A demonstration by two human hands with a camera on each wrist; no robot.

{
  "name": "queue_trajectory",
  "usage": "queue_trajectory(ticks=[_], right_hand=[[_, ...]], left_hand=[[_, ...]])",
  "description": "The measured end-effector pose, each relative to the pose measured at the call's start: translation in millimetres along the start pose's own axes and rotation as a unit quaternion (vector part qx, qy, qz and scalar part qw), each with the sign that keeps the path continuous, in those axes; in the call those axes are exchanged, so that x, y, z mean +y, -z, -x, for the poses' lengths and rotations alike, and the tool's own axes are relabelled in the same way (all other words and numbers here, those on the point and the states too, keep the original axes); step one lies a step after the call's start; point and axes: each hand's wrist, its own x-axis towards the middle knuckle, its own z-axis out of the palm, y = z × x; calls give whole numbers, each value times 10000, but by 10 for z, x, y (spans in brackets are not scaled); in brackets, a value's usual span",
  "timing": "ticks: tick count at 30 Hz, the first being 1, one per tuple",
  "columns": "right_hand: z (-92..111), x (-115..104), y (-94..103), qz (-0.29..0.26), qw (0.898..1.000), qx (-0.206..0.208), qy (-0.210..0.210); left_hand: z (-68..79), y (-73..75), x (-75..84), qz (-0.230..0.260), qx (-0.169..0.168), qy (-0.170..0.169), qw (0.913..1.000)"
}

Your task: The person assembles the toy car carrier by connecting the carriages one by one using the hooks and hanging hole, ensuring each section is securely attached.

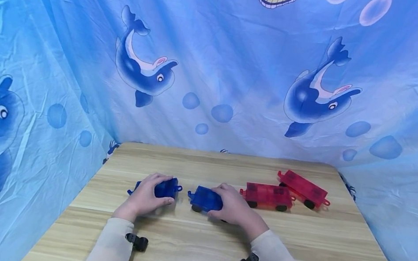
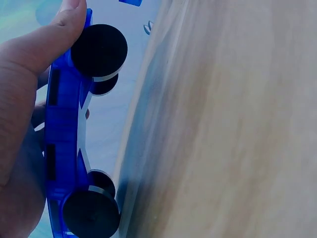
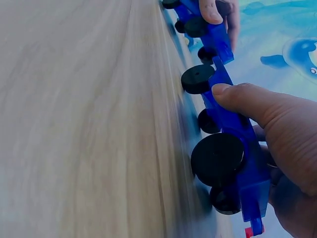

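My left hand (image 1: 146,197) grips a translucent blue toy train car (image 1: 165,188) from above, thumb on its near side. Black wheels (image 2: 99,49) show under this car in the left wrist view. To the right, my right hand (image 1: 237,209) holds a second blue train car (image 1: 205,198), covering its right end. In the right wrist view the thumb lies along that car's side (image 3: 242,129), its wheels close to the tabletop. The left car's ring (image 1: 179,188) faces the right car's hook (image 1: 189,194), with a narrow gap between them in the head view.
Right of my right hand stands a red train car (image 1: 268,195). Another red car (image 1: 302,188) sits at an angle behind it, farther right. All are on a wood-grain table (image 1: 193,244), with a blue dolphin-print cloth (image 1: 219,60) hanging behind and at the sides.
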Motion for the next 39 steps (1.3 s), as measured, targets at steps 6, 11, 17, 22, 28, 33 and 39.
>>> queue_trajectory(ticks=[6,11,17,22,28,33,39], right_hand=[[-58,-58,-43,-7,10000,-54,-81],[-107,-111,-72,-63,9998,-103,-125],[-158,-146,-120,-194,9997,-142,-68],[-176,-155,-156,-271,9996,-105,-74],[-173,-157,-170,-341,9993,-113,-145],[-165,-173,-153,-388,9991,-110,-141],[-160,-186,-148,-368,9991,-156,-173]], left_hand=[[-7,2,-10,19,-4,-27,10000],[-3,9,-2,19,-14,-24,10000],[-2,11,-5,-8,-39,19,10000],[-8,0,-1,-49,-54,4,10000],[-3,-1,7,-121,-118,-25,9999],[9,-2,20,-171,-219,13,9996],[20,0,37,-253,-258,99,9993]])
